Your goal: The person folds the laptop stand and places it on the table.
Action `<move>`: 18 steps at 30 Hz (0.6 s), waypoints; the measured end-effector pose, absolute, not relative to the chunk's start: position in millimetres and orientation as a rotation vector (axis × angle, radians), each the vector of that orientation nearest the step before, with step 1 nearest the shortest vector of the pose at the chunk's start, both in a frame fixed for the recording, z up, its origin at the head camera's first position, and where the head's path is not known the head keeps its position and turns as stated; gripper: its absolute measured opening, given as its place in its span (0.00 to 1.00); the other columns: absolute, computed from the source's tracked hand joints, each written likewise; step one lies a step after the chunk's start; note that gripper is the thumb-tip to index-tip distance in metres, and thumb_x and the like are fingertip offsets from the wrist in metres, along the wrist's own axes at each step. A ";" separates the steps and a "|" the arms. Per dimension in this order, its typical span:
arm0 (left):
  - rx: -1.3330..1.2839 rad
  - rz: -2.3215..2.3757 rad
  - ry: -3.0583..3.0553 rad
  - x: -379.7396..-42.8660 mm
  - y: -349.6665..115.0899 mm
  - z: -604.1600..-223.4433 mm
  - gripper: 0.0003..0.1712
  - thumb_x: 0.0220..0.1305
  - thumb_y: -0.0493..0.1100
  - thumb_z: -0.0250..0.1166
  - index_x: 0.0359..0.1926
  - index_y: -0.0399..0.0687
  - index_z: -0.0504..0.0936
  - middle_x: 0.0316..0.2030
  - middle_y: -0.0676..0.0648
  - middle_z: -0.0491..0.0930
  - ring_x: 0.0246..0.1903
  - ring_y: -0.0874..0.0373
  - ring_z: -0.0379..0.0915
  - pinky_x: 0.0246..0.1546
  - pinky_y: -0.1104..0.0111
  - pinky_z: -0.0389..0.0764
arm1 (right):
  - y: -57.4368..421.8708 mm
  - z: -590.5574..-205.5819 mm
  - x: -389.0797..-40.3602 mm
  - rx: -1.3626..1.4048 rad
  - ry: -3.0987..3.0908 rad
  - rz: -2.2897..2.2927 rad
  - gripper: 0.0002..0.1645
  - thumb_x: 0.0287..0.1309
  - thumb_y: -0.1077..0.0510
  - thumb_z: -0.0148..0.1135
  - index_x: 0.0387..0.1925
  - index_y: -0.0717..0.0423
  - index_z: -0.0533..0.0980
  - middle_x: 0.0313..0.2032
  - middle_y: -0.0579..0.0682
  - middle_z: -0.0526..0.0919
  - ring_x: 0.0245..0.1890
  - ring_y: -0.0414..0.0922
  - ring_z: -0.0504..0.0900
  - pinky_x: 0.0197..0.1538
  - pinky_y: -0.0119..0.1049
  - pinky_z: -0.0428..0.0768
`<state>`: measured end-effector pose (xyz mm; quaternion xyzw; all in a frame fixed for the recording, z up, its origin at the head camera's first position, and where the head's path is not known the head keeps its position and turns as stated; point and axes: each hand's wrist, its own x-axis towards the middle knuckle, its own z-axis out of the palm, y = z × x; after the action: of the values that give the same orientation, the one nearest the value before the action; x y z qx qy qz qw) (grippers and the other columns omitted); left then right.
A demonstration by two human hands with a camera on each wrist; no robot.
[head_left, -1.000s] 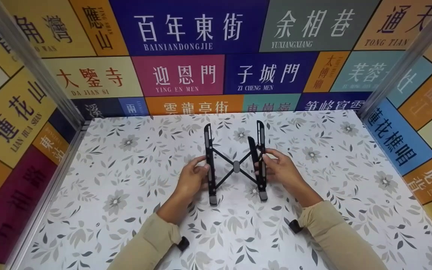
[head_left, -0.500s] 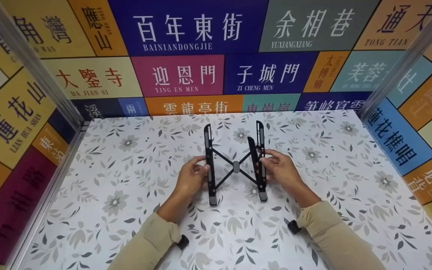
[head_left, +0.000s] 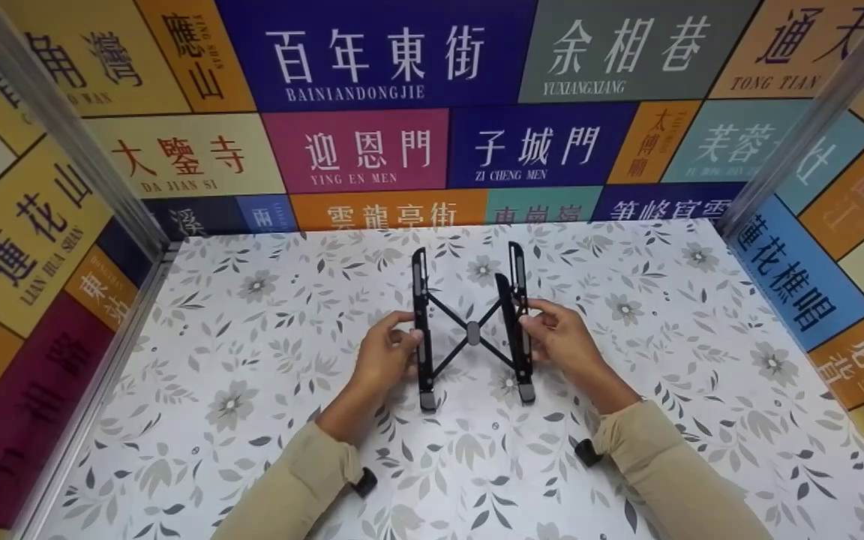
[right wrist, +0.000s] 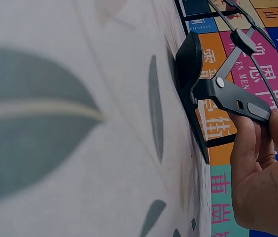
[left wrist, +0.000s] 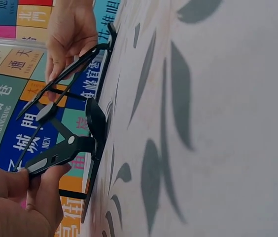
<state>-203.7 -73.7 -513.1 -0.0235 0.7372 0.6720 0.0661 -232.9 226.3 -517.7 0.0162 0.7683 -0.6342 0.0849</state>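
A black folding laptop stand (head_left: 473,333) stands on the table, its crossed struts spread in an X around a grey hub. My left hand (head_left: 382,356) pinches the stand's left side bar between thumb and fingers. On the other side, the right hand (head_left: 571,346) holds the right side bar the same way. From the left wrist view, the thumb and fingers of the left hand (left wrist: 28,197) grip the upper arm, raised above the base bar. The right wrist view has the right hand (right wrist: 264,182) pinching its raised arm; some fingertips are hidden behind it.
The stand rests on a white table (head_left: 267,465) printed with grey flowers and leaves. Colourful panels with Chinese lettering (head_left: 372,150) rise behind and at both sides. Metal posts (head_left: 79,127) stand at the back corners. Both sleeves carry a small black piece near the cuff.
The stand's two side bars have come slightly closer together, the left one shifting right and the right one's top shifting left. Both hands keep their hold.
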 end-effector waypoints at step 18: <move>-0.043 2.023 2.240 -203.0 -58.2 -512.3 0.18 0.72 0.36 0.63 0.60 0.43 0.79 0.30 0.40 0.84 0.20 0.55 0.75 0.20 0.63 0.83 | 220.1 -517.3 -231.6 -0.005 2.260 -1.924 0.25 0.70 0.58 0.64 0.66 0.53 0.76 0.29 0.47 0.79 0.23 0.39 0.78 0.24 0.30 0.81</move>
<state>-203.0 -58.2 -512.3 -0.0142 0.7406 0.6689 0.0614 -231.6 220.1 -517.3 -0.0016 0.7586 -0.6458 0.0865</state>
